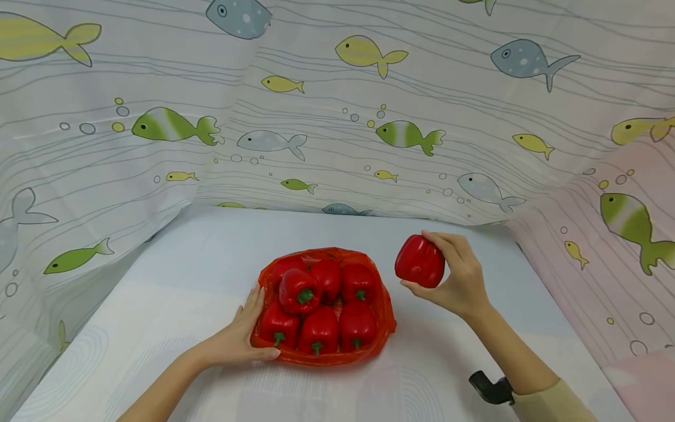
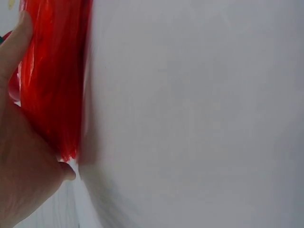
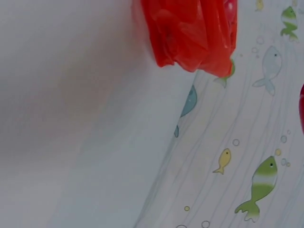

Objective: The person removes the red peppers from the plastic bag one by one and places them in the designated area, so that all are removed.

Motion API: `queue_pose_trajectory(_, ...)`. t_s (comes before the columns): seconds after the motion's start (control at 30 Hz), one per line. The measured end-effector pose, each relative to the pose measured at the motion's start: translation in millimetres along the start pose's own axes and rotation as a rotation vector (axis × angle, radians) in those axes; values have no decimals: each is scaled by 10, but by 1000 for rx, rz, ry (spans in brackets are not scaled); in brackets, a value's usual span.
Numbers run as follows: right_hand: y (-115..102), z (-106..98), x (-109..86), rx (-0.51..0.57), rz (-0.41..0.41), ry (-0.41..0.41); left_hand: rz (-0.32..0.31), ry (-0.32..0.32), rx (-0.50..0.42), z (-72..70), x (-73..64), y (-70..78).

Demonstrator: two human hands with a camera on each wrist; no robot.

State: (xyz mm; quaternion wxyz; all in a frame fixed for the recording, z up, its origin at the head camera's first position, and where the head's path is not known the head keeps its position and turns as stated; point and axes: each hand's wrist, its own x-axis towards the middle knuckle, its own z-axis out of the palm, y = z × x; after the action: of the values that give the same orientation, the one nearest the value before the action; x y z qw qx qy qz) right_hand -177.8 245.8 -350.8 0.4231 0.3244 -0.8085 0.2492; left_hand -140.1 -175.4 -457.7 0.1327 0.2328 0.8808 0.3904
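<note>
A red plastic bag [image 1: 387, 319] stands on the table with its mouth folded open. Several red bell peppers [image 1: 318, 329] with green stems lie in it, one [image 1: 299, 291] on top of others. My left hand [image 1: 241, 335] rests against the bag's left side, thumb at the front rim, fingers fairly straight along the side. In the left wrist view, that hand lies against the red bag wall [image 2: 57, 76]. To the right of the bag, my right hand [image 1: 464, 278] pinches a bell pepper [image 1: 419, 262] between thumb and fingers, above the table.
A pale patterned cloth covers the table [image 1: 174, 281]. Behind and at both sides hangs a curtain [image 1: 327, 105] printed with fish. A black strap piece [image 1: 491, 388] sits at the right wrist, by a beige sleeve [image 1: 554, 404].
</note>
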Motion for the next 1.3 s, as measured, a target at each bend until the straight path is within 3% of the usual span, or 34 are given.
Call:
queue_pose_trajectory(0.77, 347, -75, -174, -70, 53, -16, -8, 3, -19, 14, -2, -9)
queue_pose_trajectory(1.3, 568, -57, -308, -83, 131, -96, -14, -5, -37, -12, -40, 44)
